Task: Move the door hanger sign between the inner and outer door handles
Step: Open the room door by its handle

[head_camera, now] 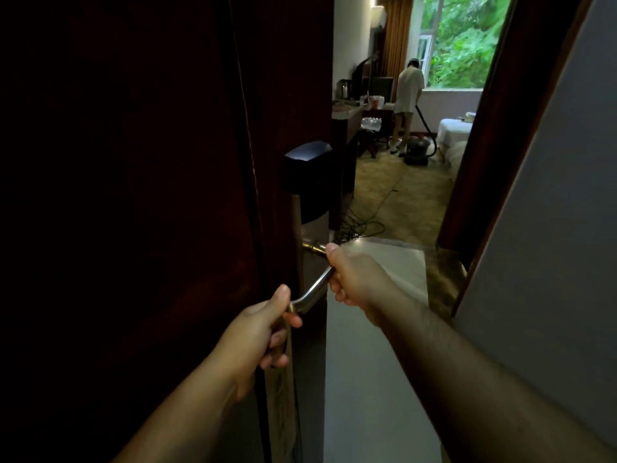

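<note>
Head view, looking down two bare forearms toward a dark wooden door (pixel 133 195), which stands ajar on the left with its edge toward the camera. A metal lever handle (pixel 314 289) slants down from beneath a black lock housing (pixel 309 175).

The left hand (pixel 263 329) has its fingers wrapped closed round the lever's free end, thumb on top. The right hand (pixel 354 279) closes on the same lever higher up, near its pivot, thumb above and fingers curled beneath. The hand itself hides whether it also pinches anything.

Below the left hand a narrow tan strip hangs down along the door's edge. This looks like the door hanger sign (pixel 283 396), seen almost edge-on and in deep shadow, so its print and its hole cannot be made out. It appears to hang from the lever where the left hand holds. That suggests one hand steadies the handle or the sign's loop while the other guides it, and the sign is probably being slipped on or off this handle.

Through the gap lies a hotel room. A person (pixel 409 95) by a bright window (pixel 464 38) works a vacuum cleaner (pixel 417 150), and a cable (pixel 360 228) trails over the carpet. A pale wall (pixel 551 245) fills the right side.
</note>
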Tool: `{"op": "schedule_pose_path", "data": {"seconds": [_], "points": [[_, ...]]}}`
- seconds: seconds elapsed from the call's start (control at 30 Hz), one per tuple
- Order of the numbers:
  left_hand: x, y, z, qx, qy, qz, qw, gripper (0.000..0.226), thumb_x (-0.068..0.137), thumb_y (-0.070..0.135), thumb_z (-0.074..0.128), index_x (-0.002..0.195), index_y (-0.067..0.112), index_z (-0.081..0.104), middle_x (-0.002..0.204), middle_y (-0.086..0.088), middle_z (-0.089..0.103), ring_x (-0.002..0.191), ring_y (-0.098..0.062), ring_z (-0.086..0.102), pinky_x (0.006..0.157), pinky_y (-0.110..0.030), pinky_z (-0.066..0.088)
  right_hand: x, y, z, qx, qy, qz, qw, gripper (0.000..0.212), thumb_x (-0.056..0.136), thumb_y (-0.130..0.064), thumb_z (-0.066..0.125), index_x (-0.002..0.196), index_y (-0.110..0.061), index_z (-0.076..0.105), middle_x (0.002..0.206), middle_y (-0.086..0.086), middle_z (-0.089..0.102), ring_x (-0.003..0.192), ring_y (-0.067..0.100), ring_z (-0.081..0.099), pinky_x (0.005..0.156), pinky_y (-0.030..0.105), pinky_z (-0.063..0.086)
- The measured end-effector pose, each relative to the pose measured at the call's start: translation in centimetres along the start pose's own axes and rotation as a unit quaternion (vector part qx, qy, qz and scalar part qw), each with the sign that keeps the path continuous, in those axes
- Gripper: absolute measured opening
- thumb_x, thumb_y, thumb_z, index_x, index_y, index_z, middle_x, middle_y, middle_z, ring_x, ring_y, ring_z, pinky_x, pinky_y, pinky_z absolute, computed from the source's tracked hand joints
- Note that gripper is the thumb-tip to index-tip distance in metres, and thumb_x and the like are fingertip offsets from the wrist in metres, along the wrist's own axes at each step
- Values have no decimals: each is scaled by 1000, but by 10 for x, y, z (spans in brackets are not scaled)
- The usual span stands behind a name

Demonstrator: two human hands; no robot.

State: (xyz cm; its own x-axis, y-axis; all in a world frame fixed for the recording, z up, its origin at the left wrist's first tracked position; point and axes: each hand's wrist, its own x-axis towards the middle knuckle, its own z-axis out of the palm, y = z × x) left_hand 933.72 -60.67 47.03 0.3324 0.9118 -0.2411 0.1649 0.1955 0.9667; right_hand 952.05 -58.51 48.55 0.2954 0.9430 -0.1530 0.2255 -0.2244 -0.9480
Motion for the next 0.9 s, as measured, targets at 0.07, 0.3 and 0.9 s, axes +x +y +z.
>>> {"op": "schedule_pose_path", "data": {"seconds": [0.07,0.3,0.9], "points": [[12,2,-11,-1,15,1,1000,63,87,61,43,96,2,65,48,5,39,38,-9,36,57,-32,43,16,-6,10,-1,-24,-9,1000,40,98,-53,40,83,-20,58,66,0,55,57,12,51,54,25,40],[47,3,-47,-20,68,0,997,58,93,60,43,90,6,63,49,5,38,38,-10,35,52,-30,41,65,-23,45,7,-95,-18,995,42,96,-58,43,84,-22,60,61,-4,55,62,14,55,82,41,54],[93,3,-73,-160,300,-5,940,48,93,55,50,89,7,60,48,5,36,38,-10,32,61,-35,43,156,-59,95,-40,-320,-80,943,36,100,-51,40,99,-21,60,60,-4,47,62,15,48,77,37,50]]}}
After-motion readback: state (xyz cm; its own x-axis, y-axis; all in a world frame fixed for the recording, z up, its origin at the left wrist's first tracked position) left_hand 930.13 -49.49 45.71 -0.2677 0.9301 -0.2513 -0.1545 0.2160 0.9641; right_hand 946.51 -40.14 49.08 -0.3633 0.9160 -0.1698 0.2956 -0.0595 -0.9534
